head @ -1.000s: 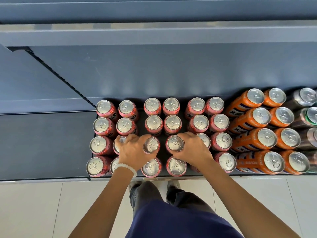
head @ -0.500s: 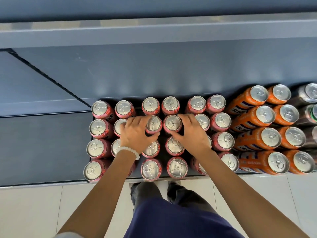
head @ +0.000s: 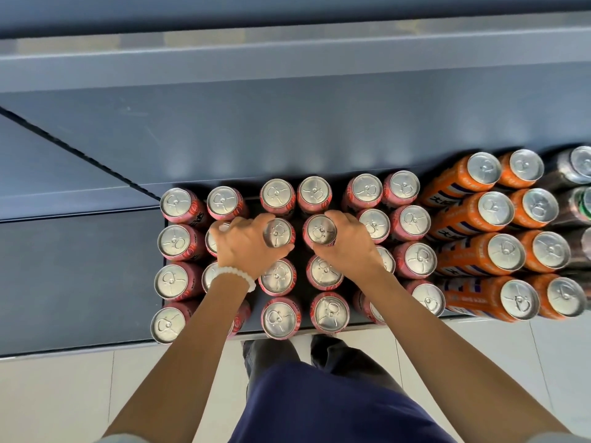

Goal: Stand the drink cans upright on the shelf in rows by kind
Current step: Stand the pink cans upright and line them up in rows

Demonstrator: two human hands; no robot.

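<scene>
Both hands now sit one row deeper in the pink block than a second ago, having advanced from the third row from the back to the second. Going left to right: the empty shelf deck (head: 80,276) lies bare to the left of the stock. The pink cans (head: 177,206) stand upright in six columns of four, arranged as three pairs with narrow gaps between the pairs. The left hand (head: 246,244), wearing a white bead bracelet (head: 235,276), is closed around the second-row can of the third column (head: 277,232), with its fingers spread over the neighbouring can on the left. The right hand (head: 348,244) is closed around the second-row can of the fourth column (head: 319,230). Further right, the orange cans (head: 489,206) stand in two columns, and dark cans (head: 580,159) sit at the frame edge. The step in hand appears to be squaring the two centre columns. Risk: both forearms pass directly above the front rows, so a dropped wrist or elbow could tip a front can off the shelf edge (head: 96,345). Pushing a held can backward with force could also shunt the rear can out of line, and the spread left fingers could drag the second column askew.
</scene>
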